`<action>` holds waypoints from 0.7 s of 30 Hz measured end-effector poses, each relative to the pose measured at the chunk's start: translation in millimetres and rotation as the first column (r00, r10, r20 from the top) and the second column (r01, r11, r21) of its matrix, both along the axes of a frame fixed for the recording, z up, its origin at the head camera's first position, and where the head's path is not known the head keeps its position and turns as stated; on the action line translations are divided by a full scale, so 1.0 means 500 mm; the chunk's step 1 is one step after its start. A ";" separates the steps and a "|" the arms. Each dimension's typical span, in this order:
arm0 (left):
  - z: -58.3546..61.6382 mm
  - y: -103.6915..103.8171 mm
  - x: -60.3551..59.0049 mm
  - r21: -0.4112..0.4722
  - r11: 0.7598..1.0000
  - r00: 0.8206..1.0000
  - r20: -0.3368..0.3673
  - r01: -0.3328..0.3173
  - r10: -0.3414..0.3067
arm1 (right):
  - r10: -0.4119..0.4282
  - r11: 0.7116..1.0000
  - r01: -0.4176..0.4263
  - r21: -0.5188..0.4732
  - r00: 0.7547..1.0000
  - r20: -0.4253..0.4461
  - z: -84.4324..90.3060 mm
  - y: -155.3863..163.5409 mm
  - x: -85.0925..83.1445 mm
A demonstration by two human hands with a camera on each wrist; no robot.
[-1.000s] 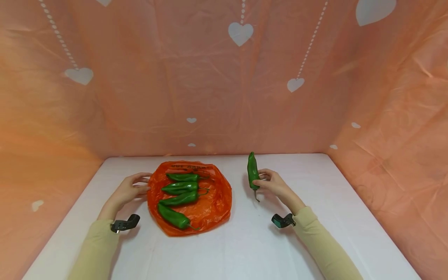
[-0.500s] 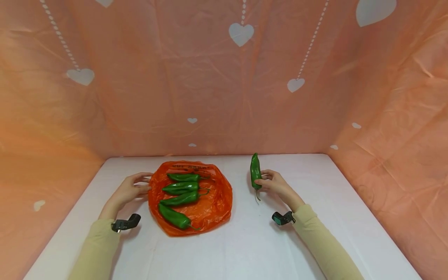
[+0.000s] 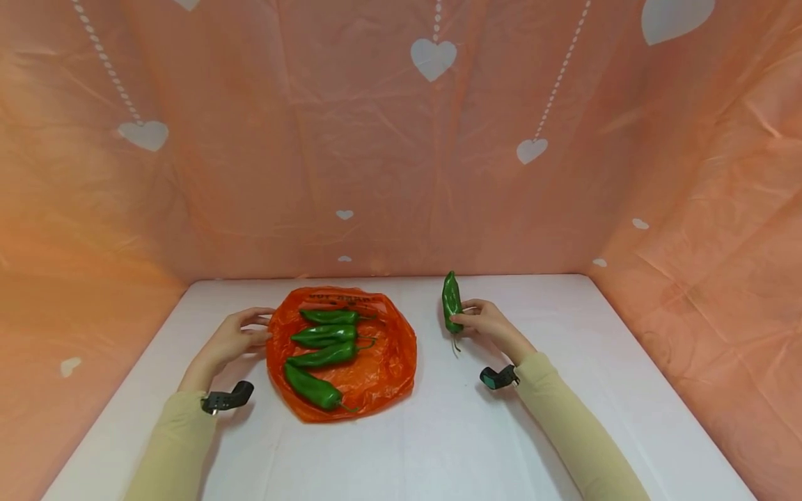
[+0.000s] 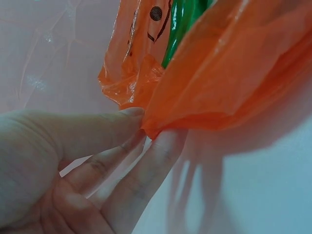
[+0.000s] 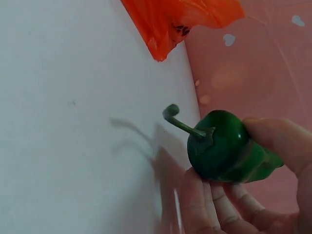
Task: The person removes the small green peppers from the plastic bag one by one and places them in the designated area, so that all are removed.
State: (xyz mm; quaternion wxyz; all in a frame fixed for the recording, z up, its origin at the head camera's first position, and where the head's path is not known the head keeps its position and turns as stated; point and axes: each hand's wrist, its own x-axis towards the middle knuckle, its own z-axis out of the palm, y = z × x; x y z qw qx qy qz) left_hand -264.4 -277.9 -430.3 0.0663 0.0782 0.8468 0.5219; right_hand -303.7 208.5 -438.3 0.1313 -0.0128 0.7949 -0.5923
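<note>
Hands apart: our right hand grips a loose green pepper, our left hand pinches the orange bag edge. Next likely needs pepper over bag.

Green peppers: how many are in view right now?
5. Four lie in a row on the orange bag. The right hand holds the fifth pepper upright. None seems hidden.
</note>
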 end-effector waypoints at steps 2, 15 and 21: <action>-0.001 0.000 0.000 0.002 1.000 1.000 -0.004 0.005 -0.005 | -0.008 1.000 0.008 0.019 1.000 0.004 0.000 -0.004 -0.004; -0.004 -0.003 0.003 0.010 1.000 1.000 -0.004 -0.001 0.001 | -0.040 0.999 0.040 0.015 0.999 0.019 -0.011 -0.021 -0.023; -0.007 -0.005 0.002 0.018 1.000 1.000 -0.012 0.007 -0.007 | -0.065 0.998 0.064 0.024 0.997 0.028 -0.016 -0.024 -0.031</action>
